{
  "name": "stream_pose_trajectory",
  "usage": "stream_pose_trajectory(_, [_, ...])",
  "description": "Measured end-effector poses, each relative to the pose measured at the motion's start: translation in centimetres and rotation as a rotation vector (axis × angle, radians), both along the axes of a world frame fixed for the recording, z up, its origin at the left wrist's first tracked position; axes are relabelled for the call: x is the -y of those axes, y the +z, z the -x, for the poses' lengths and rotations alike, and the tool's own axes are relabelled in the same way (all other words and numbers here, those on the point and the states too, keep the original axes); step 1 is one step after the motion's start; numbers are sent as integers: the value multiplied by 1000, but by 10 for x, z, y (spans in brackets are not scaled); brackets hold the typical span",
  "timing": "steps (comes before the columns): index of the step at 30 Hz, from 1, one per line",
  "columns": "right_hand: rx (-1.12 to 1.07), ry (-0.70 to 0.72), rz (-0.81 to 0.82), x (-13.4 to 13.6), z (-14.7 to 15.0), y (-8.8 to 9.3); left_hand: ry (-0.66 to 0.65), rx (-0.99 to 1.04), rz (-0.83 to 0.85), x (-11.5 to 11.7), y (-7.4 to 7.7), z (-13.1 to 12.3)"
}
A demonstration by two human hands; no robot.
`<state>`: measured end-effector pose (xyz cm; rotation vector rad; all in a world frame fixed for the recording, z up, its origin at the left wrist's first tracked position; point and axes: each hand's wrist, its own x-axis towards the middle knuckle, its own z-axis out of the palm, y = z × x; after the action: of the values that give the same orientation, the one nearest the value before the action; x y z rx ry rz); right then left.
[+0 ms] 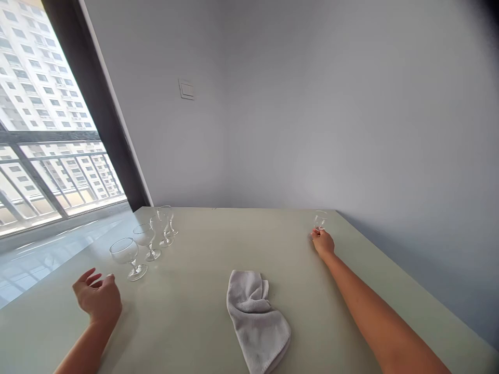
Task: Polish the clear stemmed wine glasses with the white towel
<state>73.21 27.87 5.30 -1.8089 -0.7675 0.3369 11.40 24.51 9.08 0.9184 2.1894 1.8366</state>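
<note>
At the far right of the table, my right hand has its fingers closed around the lower part of a clear stemmed glass, whose bowl shows upright above the fingers. My left hand is at the near left with its fingers apart and nothing in them. Just beyond it stands the nearest wine glass, not touched by the hand. Behind that glass, a second wine glass and further clear stemmed glasses stand upright in a row. A crumpled grey cloth lies at the front middle, apart from both hands.
The pale table reaches back to a grey wall carrying a light switch. On the left, a dark-framed window looks out on a railing and a tall building. The row of glasses runs near the table's left edge.
</note>
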Motion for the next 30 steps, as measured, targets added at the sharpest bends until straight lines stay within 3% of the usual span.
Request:
stream_pose_trajectory(2, [19, 66, -15, 2, 18, 5, 33, -70, -131, 10, 8, -13])
stream_pose_trajectory(4, [32, 173, -47, 1, 47, 12, -103, -94, -145, 14, 15, -31])
stream_pose_trajectory(8, [34, 489, -128, 7, 139, 30, -637, -64, -34, 17, 24, -90])
stream_pose_trajectory(11, [18, 742, -164, 29, 213, 44, -974, -104, 51, 23, 26, -144])
stream_pose_trajectory(12, [8, 895, -182, 39, 233, 49, -1079, -134, 50, 27, 26, -160])
stream_pose_trajectory(14, [66, 1073, -185, 59, 264, 57, -1197, -130, 38, 36, 25, -187])
stream_pose_trajectory(17, [226, 1196, -122, 81, 283, 67, -1215, -47, 11, 48, 22, -207])
stream_pose_trajectory(19, [288, 1242, -96, 90, 281, 73, -1202, 33, 14, 51, 20, -206])
stream_pose_trajectory(22, [334, 1306, -100, 97, 264, 77, -1104, 41, 45, 47, 20, -181])
stream_pose_trajectory(27, [485, 1218, -33, 117, 228, 72, -853, -29, 114, 32, 14, -101])
stream_pose_trajectory(30, [668, 1217, -51, 132, 222, 65, -673, -115, 234, 27, 4, -53])
